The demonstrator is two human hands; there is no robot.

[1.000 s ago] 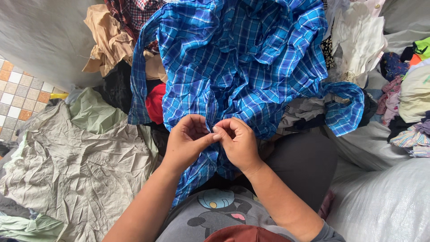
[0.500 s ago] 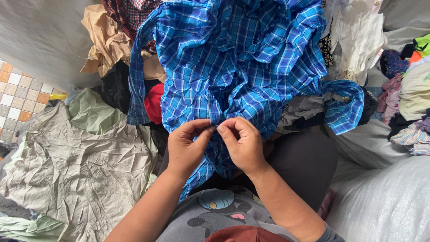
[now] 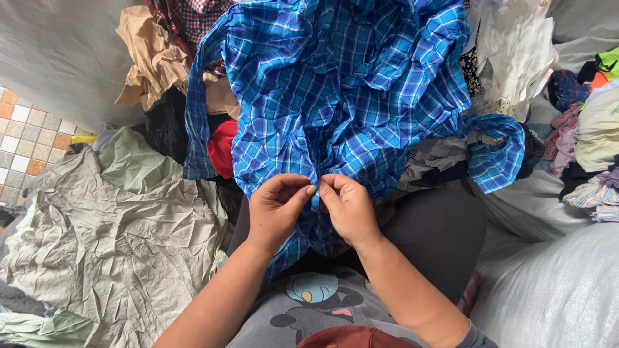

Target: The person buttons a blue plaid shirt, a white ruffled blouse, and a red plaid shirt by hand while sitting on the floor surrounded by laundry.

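While both hands pinch the front edges of the blue plaid shirt (image 3: 342, 90) together, the left hand (image 3: 277, 209) and right hand (image 3: 348, 207) meet fingertip to fingertip at the placket, each closed narrowly on cloth. One such shirt lies spread from the lap up toward 12 o'clock, over a heap of clothes. Judging by the gathered cloth above the hands, the front looks joined there, while the part below them, toward the lap, hangs loose; no buttons can be made out. One crumpled beige cloth (image 3: 109, 219) lies at 9 o'clock, one white sack (image 3: 554, 283) at 4 o'clock.
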